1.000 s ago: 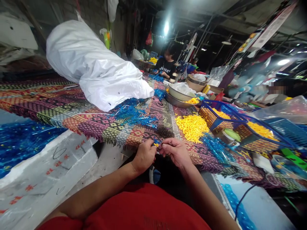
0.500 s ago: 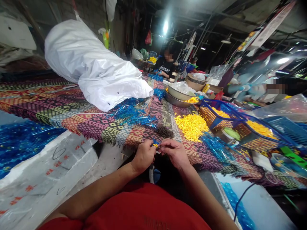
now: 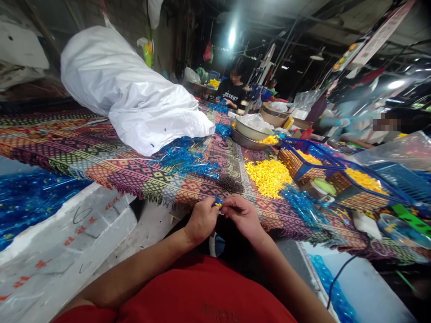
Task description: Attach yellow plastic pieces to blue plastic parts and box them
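Note:
My left hand [image 3: 201, 220] pinches a small blue-and-yellow plastic piece [image 3: 218, 205] between thumb and fingers, at the table's near edge. Close against it on the right, my right hand [image 3: 244, 217] has its thumb and fingertips pressed together; whatever they hold is too small to make out. Just beyond both hands lies a small heap of tiny dark parts [image 3: 231, 184]. Clear blue plastic pieces [image 3: 191, 163] are spread behind that heap. To its right is a big pile of small yellow parts [image 3: 269, 177].
A patterned cloth [image 3: 111, 166] covers the table. A large white sack [image 3: 134, 94] lies at left. Blue baskets [image 3: 311, 168] of yellow parts and metal bowls [image 3: 251, 134] stand at right. White foam boxes [image 3: 84, 233] flank the table's front. A co-worker [image 3: 232, 92] sits across.
My right hand's fingers have shifted slightly left and up against the blue-and-yellow piece. My left hand keeps its grip, nearly still.

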`<state>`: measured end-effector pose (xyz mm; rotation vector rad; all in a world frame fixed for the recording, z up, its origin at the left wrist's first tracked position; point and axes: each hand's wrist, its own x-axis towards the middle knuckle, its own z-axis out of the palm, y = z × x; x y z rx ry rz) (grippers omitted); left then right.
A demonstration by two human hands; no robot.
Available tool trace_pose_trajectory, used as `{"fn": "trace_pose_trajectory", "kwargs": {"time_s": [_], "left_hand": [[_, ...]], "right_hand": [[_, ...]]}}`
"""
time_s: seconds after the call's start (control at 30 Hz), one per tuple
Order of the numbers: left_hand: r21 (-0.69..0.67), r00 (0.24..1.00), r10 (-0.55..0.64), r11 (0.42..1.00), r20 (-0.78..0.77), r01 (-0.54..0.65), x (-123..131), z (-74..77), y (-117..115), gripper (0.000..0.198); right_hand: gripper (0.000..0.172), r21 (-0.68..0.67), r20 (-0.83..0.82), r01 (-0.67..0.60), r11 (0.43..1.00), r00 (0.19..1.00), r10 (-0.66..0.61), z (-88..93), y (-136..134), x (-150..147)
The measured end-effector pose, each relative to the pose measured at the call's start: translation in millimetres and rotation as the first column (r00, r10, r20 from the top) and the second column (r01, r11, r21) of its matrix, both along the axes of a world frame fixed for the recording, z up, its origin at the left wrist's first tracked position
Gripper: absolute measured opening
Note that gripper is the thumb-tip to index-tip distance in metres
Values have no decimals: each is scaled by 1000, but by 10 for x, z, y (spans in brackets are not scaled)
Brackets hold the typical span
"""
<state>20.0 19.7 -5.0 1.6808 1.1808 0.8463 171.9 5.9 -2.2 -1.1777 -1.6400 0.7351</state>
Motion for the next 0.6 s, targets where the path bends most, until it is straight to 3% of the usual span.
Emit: {"fn": "trace_pose_trajectory", "kwargs": {"time_s": [0.13, 0.37, 0.47, 0.6], "left_hand": [[48, 1000, -13, 999, -21, 14, -15, 9, -21, 13], [250, 981, 18, 968, -192, 31, -28, 0, -40, 17], [256, 981, 10, 966, -193, 40, -30, -7, -40, 17], [162, 994, -44, 985, -98, 60, -33, -17, -39, 13]], "right_hand": [[8, 88, 102, 17, 996, 995, -25, 26, -3, -9], [10, 177, 190, -10, 984, 982, -24, 75, 7, -8], [9, 194, 209, -27, 981, 978, -14, 74, 22, 24], [11, 176, 252, -48, 983, 968, 2, 71, 30, 63]]}}
